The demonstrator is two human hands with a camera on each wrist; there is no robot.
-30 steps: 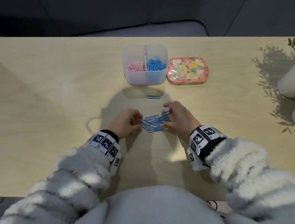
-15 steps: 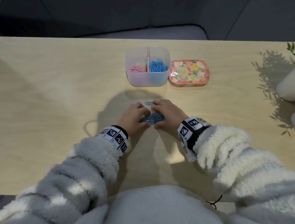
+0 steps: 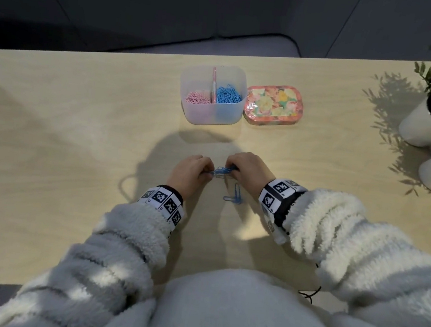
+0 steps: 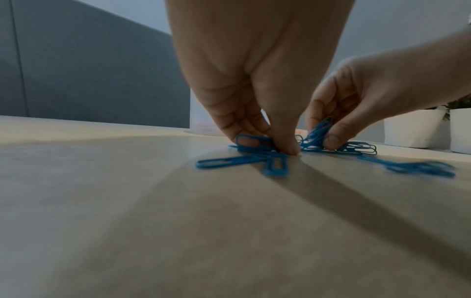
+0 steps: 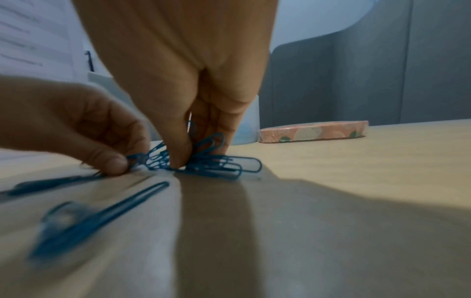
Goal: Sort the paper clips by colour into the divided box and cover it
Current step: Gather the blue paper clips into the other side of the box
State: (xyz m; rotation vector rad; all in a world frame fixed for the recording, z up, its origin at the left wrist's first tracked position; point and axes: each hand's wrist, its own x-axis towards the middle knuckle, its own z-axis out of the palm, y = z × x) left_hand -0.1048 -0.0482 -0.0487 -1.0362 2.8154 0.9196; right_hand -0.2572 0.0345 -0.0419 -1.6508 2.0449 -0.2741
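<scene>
Pale wooden tabletop [image 3: 79,126], dark wall behind. Left hand [image 3: 190,172] & right hand [image 3: 249,167] meet near its middle, thumb and fingers of each pinching a bunch of blue wire paper clips [image 3: 221,171] against the wood, presumably to gather the loose ones into one grab. Bunch's long axis runs roughly left-right between the hands; clips within it fan at mixed angles. Two stray blue clips [image 3: 235,195] lie just nearer the person. Translucent divided plastic box [image 3: 209,114] stands well apart: pink clips [image 3: 196,97] left compartment, blue right. Floral lid [image 3: 272,102] rests flat beside it, box still uncovered.
</scene>
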